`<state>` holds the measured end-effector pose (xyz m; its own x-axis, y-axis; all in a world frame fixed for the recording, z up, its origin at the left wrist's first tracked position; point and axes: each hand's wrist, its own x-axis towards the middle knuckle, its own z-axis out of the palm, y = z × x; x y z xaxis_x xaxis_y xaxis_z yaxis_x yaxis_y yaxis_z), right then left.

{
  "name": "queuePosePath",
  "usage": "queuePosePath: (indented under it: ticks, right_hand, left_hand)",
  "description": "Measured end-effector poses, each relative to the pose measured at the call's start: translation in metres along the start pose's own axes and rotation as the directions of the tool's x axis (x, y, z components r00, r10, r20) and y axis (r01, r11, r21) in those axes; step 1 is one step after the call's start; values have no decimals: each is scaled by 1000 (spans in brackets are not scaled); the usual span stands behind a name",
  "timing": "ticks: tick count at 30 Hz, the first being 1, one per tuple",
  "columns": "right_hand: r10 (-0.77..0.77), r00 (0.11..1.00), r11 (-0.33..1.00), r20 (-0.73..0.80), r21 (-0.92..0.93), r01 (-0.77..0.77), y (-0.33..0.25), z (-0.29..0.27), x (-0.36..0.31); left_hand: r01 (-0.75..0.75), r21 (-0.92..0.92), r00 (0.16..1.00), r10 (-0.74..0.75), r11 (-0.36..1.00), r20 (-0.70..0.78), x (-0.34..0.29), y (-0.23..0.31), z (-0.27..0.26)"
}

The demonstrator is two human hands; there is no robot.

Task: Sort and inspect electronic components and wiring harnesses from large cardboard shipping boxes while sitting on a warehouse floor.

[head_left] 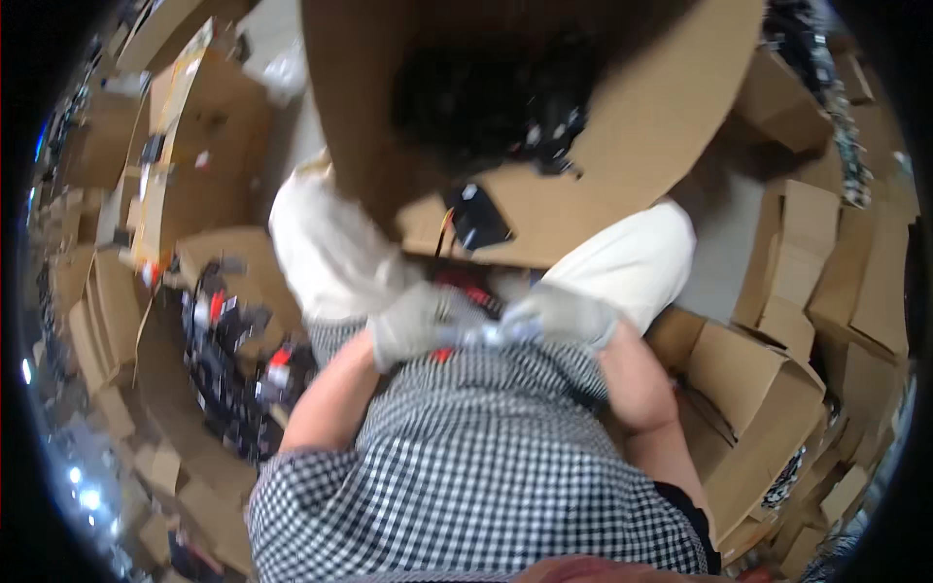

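Note:
In grey-white work gloves, my left hand (413,325) and my right hand (561,316) come together over my lap, fingers closed. Between them is a small pale, bluish piece (478,335), too blurred to name. A bit of red shows just below my left fingers. Just beyond the hands lies a black and red item (466,289), partly covered by them. Farther out, a flat black square piece (478,218) with a thin cable rests on the flap of a large open carton (671,121).
Dark parts (486,97) fill the large carton ahead. At my left, an open box (180,364) holds several black and red devices (277,374). An open cardboard box (748,389) stands close on the right. More cartons (802,243) crowd both sides.

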<state>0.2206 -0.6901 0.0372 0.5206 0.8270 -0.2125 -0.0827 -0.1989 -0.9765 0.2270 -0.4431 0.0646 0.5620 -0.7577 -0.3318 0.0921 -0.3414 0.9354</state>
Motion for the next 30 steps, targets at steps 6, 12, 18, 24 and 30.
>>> queuePosePath:
  ticks: [6, 12, 18, 24, 30]
  right_hand:
    - [-169, 917, 984, 361, 4, 180, 32, 22, 40]
    - [-310, 871, 944, 381, 228, 237, 30, 20, 51]
    - [-313, 890, 948, 332, 164, 272, 47, 18, 52]
    - [-208, 935, 978, 288, 39, 206, 51, -2, 42]
    - [-18, 963, 978, 268, 206, -39, 34, -2, 38]
  left_hand:
    - [51, 135, 959, -86, 990, 271, -1, -17, -21]
    - [248, 917, 968, -37, 311, -249, 85, -72, -66]
    - [337, 918, 940, -21, 211, -340, 86, -85, -69]
    - [-170, -296, 662, -113, 940, -741, 92, -114, -84]
    - [-665, -485, 608, 34, 568, -793, 41, -49, -68]
